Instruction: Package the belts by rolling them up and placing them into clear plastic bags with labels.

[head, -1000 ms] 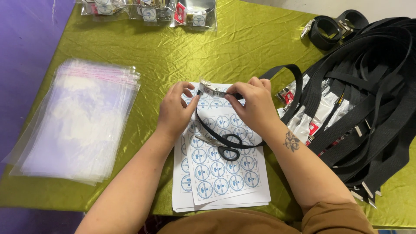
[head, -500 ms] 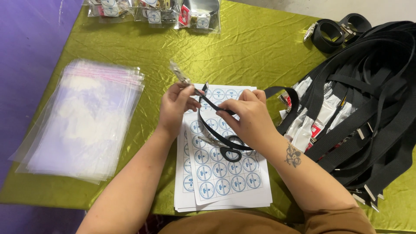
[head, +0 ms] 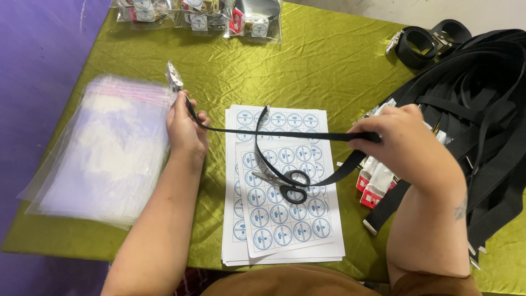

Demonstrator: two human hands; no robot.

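left hand: closed on the buckle end of the black belt
right hand: closed on the belt
under belt: scissors, sticker sheets

Scissors lie on the sticker sheets; bag stack left of the sheets, strap pile right, packets behind
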